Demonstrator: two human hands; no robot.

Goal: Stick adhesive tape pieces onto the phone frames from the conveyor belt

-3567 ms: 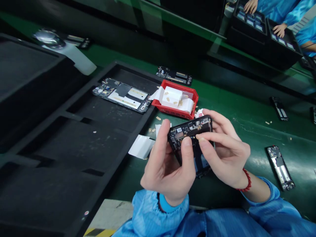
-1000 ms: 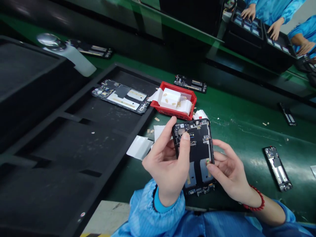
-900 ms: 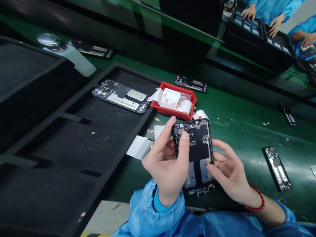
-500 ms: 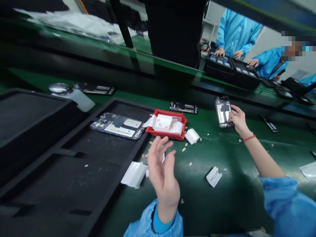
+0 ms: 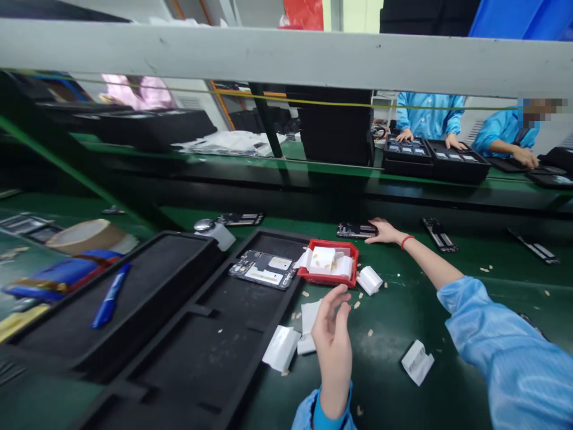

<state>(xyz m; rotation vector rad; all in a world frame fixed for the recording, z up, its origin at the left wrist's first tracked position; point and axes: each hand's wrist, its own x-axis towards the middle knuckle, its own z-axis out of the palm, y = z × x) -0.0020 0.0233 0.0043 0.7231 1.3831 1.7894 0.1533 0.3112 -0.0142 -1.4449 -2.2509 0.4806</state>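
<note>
My right hand (image 5: 385, 230) is stretched far out over the green belt (image 5: 403, 310), fingers extended and touching the right end of a bare phone board (image 5: 356, 230) that lies behind the red bin (image 5: 329, 276). A red bead bracelet sits on that wrist. My left hand (image 5: 333, 325) hovers in front of the red bin, fingers loosely apart with nothing in them. White backing sheets (image 5: 282, 346) lie on the belt just left of it.
Two black foam trays (image 5: 201, 358) fill the left; one holds a phone board (image 5: 264, 270). A blue pen (image 5: 110, 295), a tape roll (image 5: 87, 236) and a white bottle (image 5: 217, 232) lie further left. More boards (image 5: 439, 234) lie on the belt. Co-workers' hands (image 5: 456, 142) work at trays beyond.
Both hands held one phone board; my right hand carried it out to the belt and now reaches the board behind the red bin. My left hand let go. The view tilted up.
</note>
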